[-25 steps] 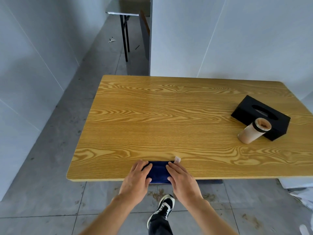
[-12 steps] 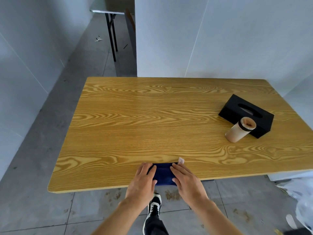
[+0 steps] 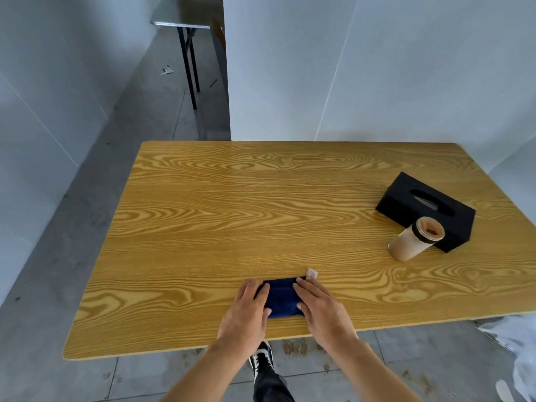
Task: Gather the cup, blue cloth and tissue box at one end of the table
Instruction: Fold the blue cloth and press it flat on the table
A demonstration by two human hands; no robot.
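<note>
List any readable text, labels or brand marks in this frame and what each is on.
None readable.
The white tag at the corner of the blue cloth: too small to tell whether it bears print.
The black tissue box: no visible lettering.
The cup: plain sides, no print seen.

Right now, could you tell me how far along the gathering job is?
Done: the cup and tissue box sit together at the right end. In hand: the left hand and right hand rest flat on the blue cloth at the near edge. Left: moving it to join them.
</note>
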